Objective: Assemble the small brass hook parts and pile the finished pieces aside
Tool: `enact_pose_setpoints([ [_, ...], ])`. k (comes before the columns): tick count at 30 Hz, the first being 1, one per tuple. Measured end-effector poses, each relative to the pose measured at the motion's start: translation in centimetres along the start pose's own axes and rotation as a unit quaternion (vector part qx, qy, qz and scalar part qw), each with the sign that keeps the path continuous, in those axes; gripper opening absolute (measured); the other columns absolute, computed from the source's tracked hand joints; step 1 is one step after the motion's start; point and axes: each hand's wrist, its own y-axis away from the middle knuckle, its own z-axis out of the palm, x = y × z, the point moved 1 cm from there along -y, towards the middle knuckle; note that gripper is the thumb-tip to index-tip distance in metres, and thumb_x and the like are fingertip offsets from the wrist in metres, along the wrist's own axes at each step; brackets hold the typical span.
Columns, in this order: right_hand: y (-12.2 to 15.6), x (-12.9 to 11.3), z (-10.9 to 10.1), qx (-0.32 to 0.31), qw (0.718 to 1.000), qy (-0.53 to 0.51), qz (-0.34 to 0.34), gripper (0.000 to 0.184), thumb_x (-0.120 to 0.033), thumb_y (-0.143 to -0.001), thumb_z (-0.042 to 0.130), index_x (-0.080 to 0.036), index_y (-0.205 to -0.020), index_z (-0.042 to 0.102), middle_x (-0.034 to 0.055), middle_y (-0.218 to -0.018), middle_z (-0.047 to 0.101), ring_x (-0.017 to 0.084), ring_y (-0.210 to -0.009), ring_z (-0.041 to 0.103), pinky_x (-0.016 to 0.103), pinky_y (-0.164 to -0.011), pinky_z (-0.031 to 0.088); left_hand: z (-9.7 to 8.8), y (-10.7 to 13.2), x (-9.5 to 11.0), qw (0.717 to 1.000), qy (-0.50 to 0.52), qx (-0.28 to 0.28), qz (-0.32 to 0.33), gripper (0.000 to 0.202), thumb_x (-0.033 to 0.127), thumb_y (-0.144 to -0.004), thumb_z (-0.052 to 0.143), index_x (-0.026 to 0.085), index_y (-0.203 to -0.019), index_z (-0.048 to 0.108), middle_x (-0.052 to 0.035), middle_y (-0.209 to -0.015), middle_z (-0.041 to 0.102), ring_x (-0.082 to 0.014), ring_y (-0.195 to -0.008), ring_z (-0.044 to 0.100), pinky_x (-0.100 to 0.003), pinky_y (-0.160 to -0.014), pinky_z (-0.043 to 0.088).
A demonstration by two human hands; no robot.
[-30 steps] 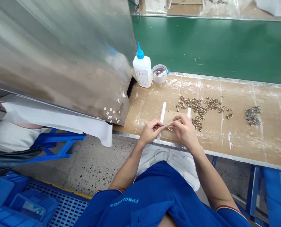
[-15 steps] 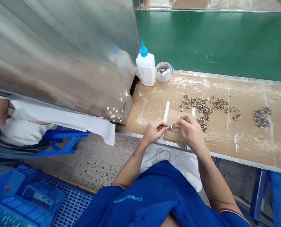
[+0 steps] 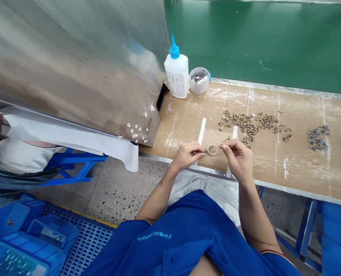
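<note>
Both grips pinch shut above a pale ring (image 3: pixel 212 149). Right hand (image 3: pixel 236 159) holds a thin pin (image 3: pixel 216 148); left hand (image 3: pixel 189 155) holds something unclear.

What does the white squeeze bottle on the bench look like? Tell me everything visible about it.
The white squeeze bottle stands upright at the back of the tan bench top. Its body looks like plastic, with a printed label on the front, and a blue cap tapers to a pointed nozzle. Its base rests on the board, between a sheet-metal panel and a small round tub; whether it touches either cannot be told. No hand touches it.
</note>
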Motion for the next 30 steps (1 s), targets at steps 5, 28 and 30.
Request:
enact_pose_setpoints([
  [5,0.4,-0.6,0.6,0.001,1.000,0.013,-0.006,0.025,-0.046,-0.093,0.064,-0.024,-0.082,0.069,0.0046,-0.077,0.073,0.020,-0.071,0.069,0.033,-0.064,0.056,0.0,0.0,-0.2,1.000,-0.006,-0.008,-0.006,0.022,0.034,-0.091,0.069,0.017,-0.078,0.073,-0.0048,-0.077,0.066,-0.0147,-0.071,0.060,-0.026,-0.065,0.045],
  [28,0.5,-0.6,1.4,-0.054,0.997,0.033,-0.050,0.018,-0.034,-0.095,0.062,-0.023,-0.082,0.069,0.0041,-0.080,0.076,0.019,-0.072,0.072,0.031,-0.064,0.055,0.1,0.1,-0.2,1.000,-0.007,0.004,0.006,0.025,0.036,-0.093,0.067,0.016,-0.078,0.071,-0.0036,-0.075,0.063,-0.0138,-0.069,0.058,-0.025,-0.063,0.044],
  [30,0.4,-0.7,1.4,-0.053,0.997,0.033,-0.051,0.017,-0.032,-0.095,0.062,-0.023,-0.082,0.068,0.0038,-0.080,0.076,0.019,-0.072,0.071,0.031,-0.064,0.055,0.1,0.1,-0.2,1.000,-0.005,0.004,0.010,0.025,0.036,-0.093,0.068,0.016,-0.078,0.071,-0.0036,-0.075,0.063,-0.0136,-0.069,0.058,-0.025,-0.063,0.043],
])
